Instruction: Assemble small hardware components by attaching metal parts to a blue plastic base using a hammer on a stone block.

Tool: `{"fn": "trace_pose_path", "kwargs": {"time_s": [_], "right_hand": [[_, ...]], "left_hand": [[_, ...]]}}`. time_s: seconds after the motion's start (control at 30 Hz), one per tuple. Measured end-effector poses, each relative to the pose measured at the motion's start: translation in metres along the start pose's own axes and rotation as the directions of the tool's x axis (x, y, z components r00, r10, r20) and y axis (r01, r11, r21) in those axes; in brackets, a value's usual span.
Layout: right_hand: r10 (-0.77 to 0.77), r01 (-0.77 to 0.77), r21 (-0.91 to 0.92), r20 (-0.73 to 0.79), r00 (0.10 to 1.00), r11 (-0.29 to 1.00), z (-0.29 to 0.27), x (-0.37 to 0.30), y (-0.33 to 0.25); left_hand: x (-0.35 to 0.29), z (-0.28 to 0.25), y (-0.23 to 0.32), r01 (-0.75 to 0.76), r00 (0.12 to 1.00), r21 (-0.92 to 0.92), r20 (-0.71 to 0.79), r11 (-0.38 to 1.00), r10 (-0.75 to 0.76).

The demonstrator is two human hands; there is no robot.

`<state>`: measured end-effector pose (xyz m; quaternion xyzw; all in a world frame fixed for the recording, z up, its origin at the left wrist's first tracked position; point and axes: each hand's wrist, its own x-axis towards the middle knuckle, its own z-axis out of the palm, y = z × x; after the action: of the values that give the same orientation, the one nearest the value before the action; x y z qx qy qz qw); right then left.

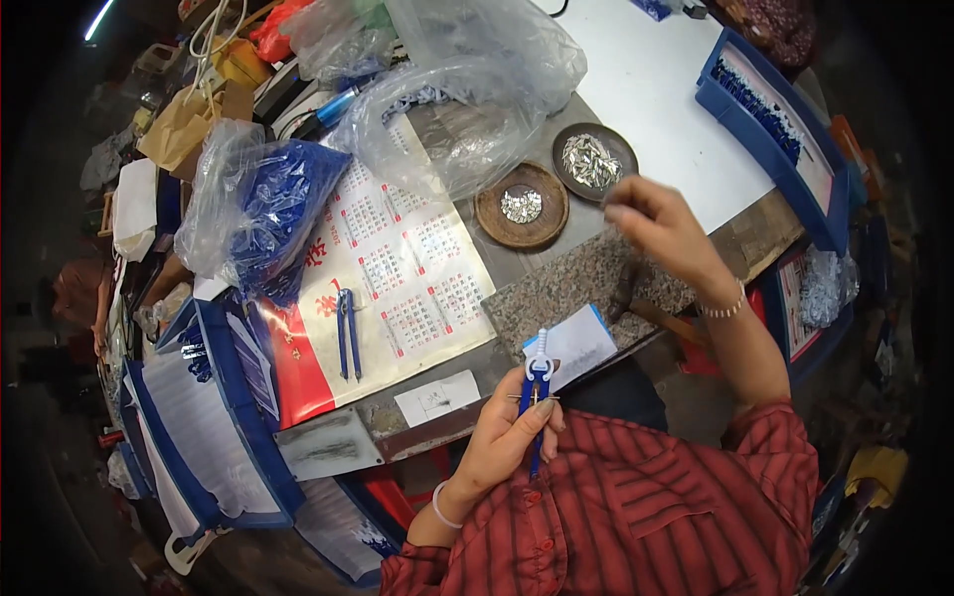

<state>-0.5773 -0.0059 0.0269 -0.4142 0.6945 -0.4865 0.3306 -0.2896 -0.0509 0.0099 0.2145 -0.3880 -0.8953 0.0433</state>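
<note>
My left hand (512,427) is closed around a blue drawing compass (538,382) with a white ribbed top, held upright near my shirt. A thin metal piece crosses it between the legs. My right hand (656,223) hovers at the near edge of a dark round bowl (628,149) of silvery metal parts. Its fingers are curled together and slightly blurred; what they hold, if anything, I cannot make out. Left of that bowl sits a brown wooden bowl (487,217) with smaller silvery pieces. Below my right hand lies a hammer (623,290), partly hidden, on a speckled stone slab (556,283).
Another blue compass (348,333) lies on a calendar sheet (397,273). A bag of blue parts (283,204) and a clear plastic bag (487,119) stand farther back. Blue trays (234,417) flank the left; another blue tray (785,169) of parts sits right. White cards (437,397) lie near the front edge.
</note>
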Motion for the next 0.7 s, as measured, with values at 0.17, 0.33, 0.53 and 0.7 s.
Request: {"fn": "trace_pose_path", "kwargs": {"time_s": [0.17, 0.33, 0.53, 0.7], "right_hand": [[-0.202, 0.125, -0.552, -0.080, 0.976, 0.825, -0.035, 0.053, 0.052], [-0.209, 0.101, -0.784, -0.038, 0.977, 0.613, -0.032, 0.070, 0.070], [-0.183, 0.076, -0.810, -0.040, 0.982, 0.582, -0.029, 0.083, 0.066], [-0.234, 0.081, -0.787, -0.081, 0.969, 0.611, -0.036, 0.082, 0.067]], "left_hand": [[-0.003, 0.001, -0.002, -0.009, 1.000, 0.002, -0.015, 1.000, 0.009], [-0.004, 0.000, 0.001, -0.011, 0.997, 0.005, -0.080, 1.000, 0.012], [-0.001, 0.000, 0.002, -0.010, 0.997, 0.000, -0.074, 1.000, 0.010], [0.001, -0.001, 0.001, 0.009, 0.997, -0.002, -0.079, 1.000, -0.009]]}}
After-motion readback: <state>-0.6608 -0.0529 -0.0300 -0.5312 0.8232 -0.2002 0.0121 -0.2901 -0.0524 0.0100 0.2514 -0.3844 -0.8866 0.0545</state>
